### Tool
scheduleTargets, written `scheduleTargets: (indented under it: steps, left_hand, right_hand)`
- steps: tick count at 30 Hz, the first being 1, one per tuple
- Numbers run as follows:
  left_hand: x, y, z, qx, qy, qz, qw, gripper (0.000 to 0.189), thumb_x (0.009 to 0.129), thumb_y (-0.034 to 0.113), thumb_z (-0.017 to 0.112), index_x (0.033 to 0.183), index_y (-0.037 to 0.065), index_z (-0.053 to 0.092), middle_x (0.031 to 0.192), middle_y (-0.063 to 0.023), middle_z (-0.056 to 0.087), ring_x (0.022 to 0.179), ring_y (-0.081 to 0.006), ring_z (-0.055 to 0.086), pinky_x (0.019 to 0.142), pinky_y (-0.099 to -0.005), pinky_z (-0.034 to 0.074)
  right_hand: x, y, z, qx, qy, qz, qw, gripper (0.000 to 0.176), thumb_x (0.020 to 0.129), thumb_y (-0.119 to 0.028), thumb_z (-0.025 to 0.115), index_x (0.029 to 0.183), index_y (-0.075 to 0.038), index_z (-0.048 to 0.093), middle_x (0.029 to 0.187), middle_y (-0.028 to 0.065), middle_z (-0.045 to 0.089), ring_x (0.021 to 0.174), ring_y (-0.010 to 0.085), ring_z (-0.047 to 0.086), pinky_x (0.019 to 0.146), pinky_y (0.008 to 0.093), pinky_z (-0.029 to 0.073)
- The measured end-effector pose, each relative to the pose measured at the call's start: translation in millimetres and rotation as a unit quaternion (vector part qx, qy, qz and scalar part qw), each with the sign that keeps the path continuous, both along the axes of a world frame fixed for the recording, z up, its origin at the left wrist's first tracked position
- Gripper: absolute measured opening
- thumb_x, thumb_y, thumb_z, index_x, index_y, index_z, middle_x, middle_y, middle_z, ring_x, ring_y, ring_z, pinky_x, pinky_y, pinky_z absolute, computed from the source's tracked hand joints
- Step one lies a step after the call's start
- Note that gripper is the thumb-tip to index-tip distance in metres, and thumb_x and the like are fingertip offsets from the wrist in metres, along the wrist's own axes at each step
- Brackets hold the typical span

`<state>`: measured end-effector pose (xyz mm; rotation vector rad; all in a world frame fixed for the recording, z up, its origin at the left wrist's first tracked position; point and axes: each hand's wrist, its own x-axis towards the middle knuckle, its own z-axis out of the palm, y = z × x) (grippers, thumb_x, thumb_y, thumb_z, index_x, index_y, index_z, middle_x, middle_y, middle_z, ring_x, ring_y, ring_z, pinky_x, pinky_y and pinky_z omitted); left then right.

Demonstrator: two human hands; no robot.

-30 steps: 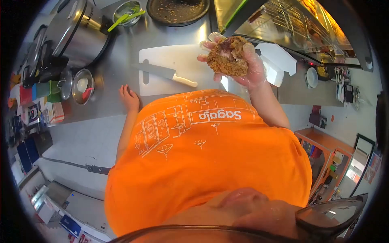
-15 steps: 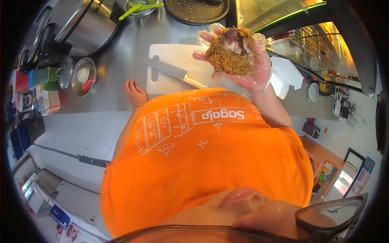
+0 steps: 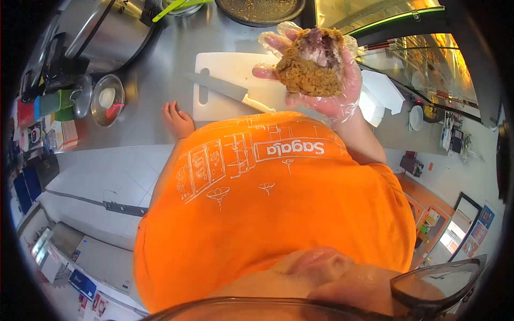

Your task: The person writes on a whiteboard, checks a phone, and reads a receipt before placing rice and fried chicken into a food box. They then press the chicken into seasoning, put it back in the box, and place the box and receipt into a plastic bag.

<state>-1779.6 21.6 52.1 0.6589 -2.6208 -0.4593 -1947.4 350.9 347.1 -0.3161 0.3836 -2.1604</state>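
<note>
Right hand [image 3: 327, 88]: raised palm-up above the counter, inside a clear plastic glove. The fingers are curled up around a fried chicken piece [image 3: 306, 68], which sits cupped in the palm.
Fried chicken piece: crusted golden-brown and broken open at its top, with paler, purplish meat showing. It is held in the air over the right end of the cutting board [image 3: 222, 75], well clear of it.
Left hand [image 3: 178, 122]: bare, with fingers loosely spread and nothing in its grasp. It seems to rest on the near edge of the steel counter [image 3: 152, 75], though the shirt hides the wrist.
Cutting board: white, flat on the counter, just ahead of the orange shirt [image 3: 278, 203].
Knife [image 3: 227, 93]: lies slantwise across the board, its pale handle toward the right hand.
Left of the board: a small metal bowl [image 3: 105, 100] and a large steel pot [image 3: 104, 29].
Far edge: a dark round pan [image 3: 261, 9].
Right of the board: a white open box [image 3: 377, 92].
</note>
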Motion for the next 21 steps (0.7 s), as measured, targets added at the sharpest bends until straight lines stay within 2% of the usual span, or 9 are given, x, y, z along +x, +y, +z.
scheduleTargets:
  steps: [3, 6, 8, 12, 13, 15, 18, 20, 21]
  left_hand:
    - [1, 1, 4, 0.006, -0.004, 0.002, 1.0, 0.04, 0.086, 0.008, 0.051, 0.126, 0.006, 0.053, 0.137, -0.0164, 0.045, 0.133, -0.0378, 0.037, 0.109, -0.0513, 0.031]
    - [1, 2, 5, 0.0, -0.002, 0.0, 1.0, 0.04, 0.086, 0.009, 0.05, 0.126, 0.006, 0.053, 0.137, -0.0168, 0.045, 0.133, -0.0381, 0.036, 0.109, -0.0511, 0.031]
    - [2, 0, -1, 0.003, -0.004, 0.0, 1.0, 0.04, 0.086, 0.009, 0.05, 0.126, 0.006, 0.053, 0.137, -0.0171, 0.045, 0.133, -0.0384, 0.036, 0.109, -0.0513, 0.031]
    - [1, 0, 4, -0.003, -0.001, 0.0, 1.0, 0.04, 0.086, 0.009, 0.05, 0.126, 0.005, 0.052, 0.137, -0.0176, 0.044, 0.133, -0.0388, 0.036, 0.109, -0.0516, 0.031]
    - [1, -2, 3, -0.001, 0.005, 0.003, 1.0, 0.04, 0.086, 0.009, 0.05, 0.126, 0.005, 0.052, 0.137, -0.0178, 0.044, 0.133, -0.0388, 0.036, 0.109, -0.0516, 0.031]
    - [2, -2, -4, -0.002, 0.022, 0.004, 1.0, 0.041, 0.086, 0.009, 0.05, 0.126, 0.005, 0.052, 0.137, -0.0181, 0.044, 0.132, -0.0389, 0.037, 0.109, -0.0516, 0.031]
    - [1, -1, -1, -0.012, 0.01, 0.0, 1.0, 0.041, 0.086, 0.008, 0.049, 0.126, 0.004, 0.052, 0.136, -0.0183, 0.045, 0.131, -0.0387, 0.037, 0.108, -0.0514, 0.031]
    - [0, -5, -3, -0.006, 0.01, -0.005, 1.0, 0.041, 0.085, 0.008, 0.05, 0.126, 0.004, 0.052, 0.136, -0.0183, 0.045, 0.131, -0.0387, 0.037, 0.108, -0.0513, 0.032]
    - [1, -6, -6, -0.003, 0.008, -0.007, 1.0, 0.041, 0.085, 0.008, 0.05, 0.126, 0.004, 0.052, 0.136, -0.0184, 0.044, 0.131, -0.0386, 0.038, 0.108, -0.0513, 0.032]
  right_hand:
    - [0, -2, 0, -0.071, -0.018, -0.008, 0.997, 0.074, 0.091, -0.054, 0.053, 0.146, -0.009, 0.034, 0.153, 0.0161, 0.024, 0.136, 0.051, 0.026, 0.075, 0.0536, 0.059]
    - [-10, -5, -6, -0.179, -0.06, 0.058, 0.98, 0.074, 0.089, -0.049, 0.06, 0.145, -0.01, 0.031, 0.146, 0.0174, 0.027, 0.132, 0.0541, 0.03, 0.077, 0.0586, 0.058]
    - [-16, -1, -5, -0.145, -0.088, 0.055, 0.984, 0.074, 0.089, -0.048, 0.061, 0.144, -0.01, 0.03, 0.144, 0.0175, 0.028, 0.131, 0.054, 0.032, 0.076, 0.0563, 0.059]
    - [-57, -4, -60, -0.032, -0.002, -0.039, 0.999, 0.063, 0.089, -0.043, 0.063, 0.138, -0.014, 0.036, 0.142, 0.0194, 0.035, 0.13, 0.0506, 0.038, 0.076, 0.0493, 0.059]
    - [-68, -6, -70, 0.086, 0.031, -0.09, 0.992, 0.053, 0.091, -0.037, 0.062, 0.136, -0.019, 0.039, 0.133, 0.0168, 0.045, 0.129, 0.0449, 0.043, 0.075, 0.0455, 0.058]
    - [-110, -6, -119, 0.172, -0.034, -0.108, 0.979, 0.049, 0.092, -0.03, 0.062, 0.136, -0.022, 0.041, 0.128, 0.0112, 0.051, 0.123, 0.0389, 0.049, 0.074, 0.0426, 0.057]
    - [-175, -30, -173, 0.341, -0.008, -0.246, 0.907, 0.052, 0.091, -0.033, 0.065, 0.137, -0.022, 0.042, 0.126, 0.008, 0.053, 0.116, 0.0293, 0.053, 0.074, 0.0443, 0.056]
    - [-193, -61, -160, 0.494, 0.177, -0.331, 0.784, 0.067, 0.088, -0.039, 0.069, 0.144, -0.021, 0.038, 0.122, 0.0062, 0.056, 0.113, 0.0232, 0.053, 0.077, 0.0434, 0.054]
    - [-222, -66, -188, 0.554, 0.353, -0.335, 0.675, 0.082, 0.085, -0.048, 0.07, 0.15, -0.019, 0.029, 0.118, 0.0068, 0.059, 0.11, 0.0202, 0.054, 0.084, 0.0386, 0.051]
